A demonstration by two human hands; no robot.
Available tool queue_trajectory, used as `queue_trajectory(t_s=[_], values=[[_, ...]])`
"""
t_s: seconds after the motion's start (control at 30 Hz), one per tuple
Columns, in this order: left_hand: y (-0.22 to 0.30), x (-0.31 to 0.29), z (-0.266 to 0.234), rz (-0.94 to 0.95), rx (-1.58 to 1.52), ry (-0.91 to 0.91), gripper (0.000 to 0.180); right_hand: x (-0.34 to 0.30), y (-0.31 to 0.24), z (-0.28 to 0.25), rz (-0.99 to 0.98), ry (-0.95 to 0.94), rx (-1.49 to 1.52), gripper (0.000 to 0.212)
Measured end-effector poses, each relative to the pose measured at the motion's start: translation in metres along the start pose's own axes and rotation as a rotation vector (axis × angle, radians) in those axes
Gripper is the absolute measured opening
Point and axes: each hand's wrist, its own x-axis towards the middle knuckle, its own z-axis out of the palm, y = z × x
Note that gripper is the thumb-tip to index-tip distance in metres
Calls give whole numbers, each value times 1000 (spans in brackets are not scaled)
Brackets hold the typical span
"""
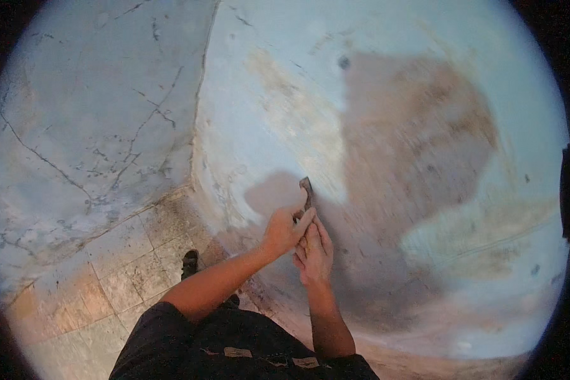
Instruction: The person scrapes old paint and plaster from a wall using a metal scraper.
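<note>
My two hands are together in front of a pale blue wall (291, 152). Between them, pointing up, is a small dark tool (307, 193) with a narrow body and a blunt, wider tip; its exact kind does not show. My left hand (285, 233) is closed around its lower part, with a finger lying along it. My right hand (316, 254) is closed just below and to the right, fingers curled against the left hand. The tool's lower end is hidden in the hands. Whether its tip touches the wall I cannot tell.
A second wall (101, 88), cracked and stained, meets this one in a corner at the left. Dirty floor tiles (126, 272) lie below, with my dark shoe (189, 263) on them. A large shadow (418, 139) and brownish scuffed patches cover the right wall.
</note>
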Motion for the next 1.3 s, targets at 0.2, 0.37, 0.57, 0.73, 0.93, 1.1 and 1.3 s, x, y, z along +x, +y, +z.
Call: queue_trajectory(t_s=[0.2, 0.37, 0.57, 0.73, 0.93, 1.1, 1.3], values=[[28, -82, 95, -23, -79, -149, 32, -91, 0, -96, -57, 87, -64, 42], [23, -110, 130, 25, 12, -55, 33, -117, 3, -119, -109, 126, -82, 44], [15, -92, 121, -24, -63, -16, 40, -95, 2, -107, -68, 110, -109, 44], [4, -63, 82, -12, 1, -47, 32, -65, 4, -71, -70, 76, -124, 46], [-5, -15, 22, 43, 45, -18, 31, -19, 7, -6, -56, 30, -70, 47], [-22, 42, -43, 112, 110, 98, 29, 44, 12, 56, -61, -31, -96, 47], [-57, 135, -152, 53, 132, 130, 33, 145, 19, 164, -24, -39, -80, 45]])
